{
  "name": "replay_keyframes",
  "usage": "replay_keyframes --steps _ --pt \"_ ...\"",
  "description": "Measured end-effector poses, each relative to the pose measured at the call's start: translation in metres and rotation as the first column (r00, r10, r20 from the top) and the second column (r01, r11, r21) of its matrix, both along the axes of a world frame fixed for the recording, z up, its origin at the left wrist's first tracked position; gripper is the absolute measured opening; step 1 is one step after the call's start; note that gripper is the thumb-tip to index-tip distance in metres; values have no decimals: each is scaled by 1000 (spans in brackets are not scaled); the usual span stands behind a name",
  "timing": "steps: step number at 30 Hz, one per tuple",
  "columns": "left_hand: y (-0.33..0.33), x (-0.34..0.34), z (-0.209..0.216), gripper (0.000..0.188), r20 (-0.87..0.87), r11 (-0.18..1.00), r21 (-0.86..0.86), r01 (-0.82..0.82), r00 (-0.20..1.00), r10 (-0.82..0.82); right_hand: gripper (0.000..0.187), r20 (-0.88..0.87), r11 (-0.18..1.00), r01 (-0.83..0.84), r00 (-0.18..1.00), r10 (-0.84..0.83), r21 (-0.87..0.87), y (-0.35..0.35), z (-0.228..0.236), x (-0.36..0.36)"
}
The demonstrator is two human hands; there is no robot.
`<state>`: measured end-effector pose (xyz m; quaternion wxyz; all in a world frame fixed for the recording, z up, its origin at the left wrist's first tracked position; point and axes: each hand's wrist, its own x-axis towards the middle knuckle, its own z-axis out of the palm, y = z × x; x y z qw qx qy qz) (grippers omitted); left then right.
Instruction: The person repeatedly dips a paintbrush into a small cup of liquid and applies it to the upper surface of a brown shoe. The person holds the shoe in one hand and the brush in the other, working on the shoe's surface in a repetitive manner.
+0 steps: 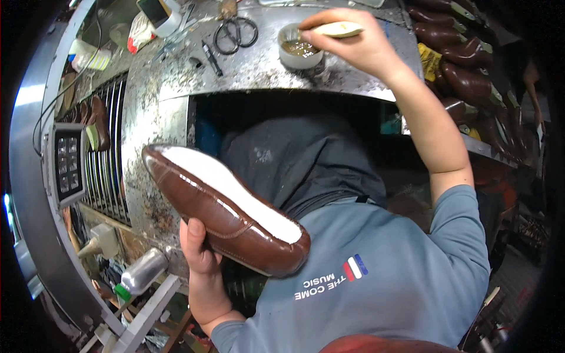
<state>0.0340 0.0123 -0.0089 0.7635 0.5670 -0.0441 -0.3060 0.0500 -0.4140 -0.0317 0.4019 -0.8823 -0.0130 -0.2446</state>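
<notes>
At eight o'clock, the brown shoe (206,209), white underside up, hides most fingers of the left hand (203,253); its thumb shows, the grip clamped on the shoe's side. At one o'clock, the right hand (358,50) pinches a pale-handled brush (341,29), bristles hard to make out at the cloudy pot (301,61) at twelve on the bench (168,73).

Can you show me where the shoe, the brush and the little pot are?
Shoe (223,217): head view, on its shiny brown side.
Brush (340,29): head view, on its pale handle.
Pot (299,61): head view, on its whitish wall.
</notes>
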Motion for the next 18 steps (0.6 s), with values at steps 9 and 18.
replay_keyframes --steps 9,18 --pt "-6 1 13 70 -44 991 119 60 998 -55 14 248 721 -660 750 613 212 97 57 -37" --pt "-13 2 15 69 0 988 150 30 1000 -31 9 226 679 -702 712 665 214 113 66 -41"
